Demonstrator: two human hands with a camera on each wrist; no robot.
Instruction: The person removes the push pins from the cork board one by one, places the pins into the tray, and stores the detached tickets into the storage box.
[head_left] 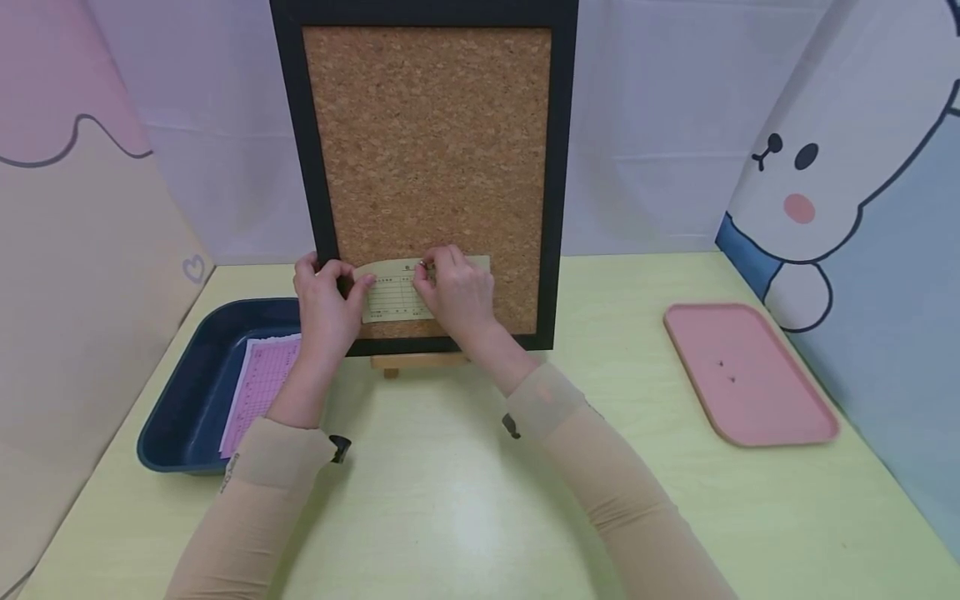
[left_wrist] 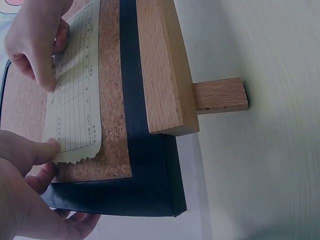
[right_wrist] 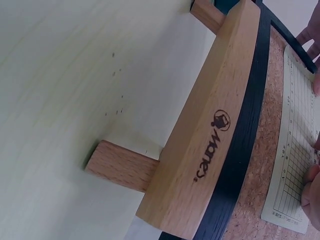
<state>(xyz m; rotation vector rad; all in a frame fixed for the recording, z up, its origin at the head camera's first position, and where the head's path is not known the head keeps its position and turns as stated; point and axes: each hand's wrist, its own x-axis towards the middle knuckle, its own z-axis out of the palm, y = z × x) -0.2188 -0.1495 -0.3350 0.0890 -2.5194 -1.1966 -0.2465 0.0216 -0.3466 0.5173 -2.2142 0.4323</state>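
A pale yellow printed form (head_left: 386,298) lies against the lower part of a black-framed cork board (head_left: 435,142). My left hand (head_left: 328,304) pinches the form's left end between thumb and finger, its other fingers reaching around the frame's edge. In the left wrist view that end (left_wrist: 80,152) has a ragged edge, with the left thumb (left_wrist: 45,151) on its corner. At the form's upper middle, my right hand (head_left: 459,292) pinches a small pin (head_left: 422,264), mostly hidden by the fingertips. The right wrist view shows right-hand fingers (right_wrist: 312,192) over the form (right_wrist: 290,165).
The board stands on a wooden easel (right_wrist: 200,150) marked with a logo. On the left, a dark blue tray (head_left: 180,417) holds pink printed sheets (head_left: 262,375). A pink tray (head_left: 772,417) with two tiny dark pins (head_left: 732,380) sits at right. Printed cloth surrounds the table.
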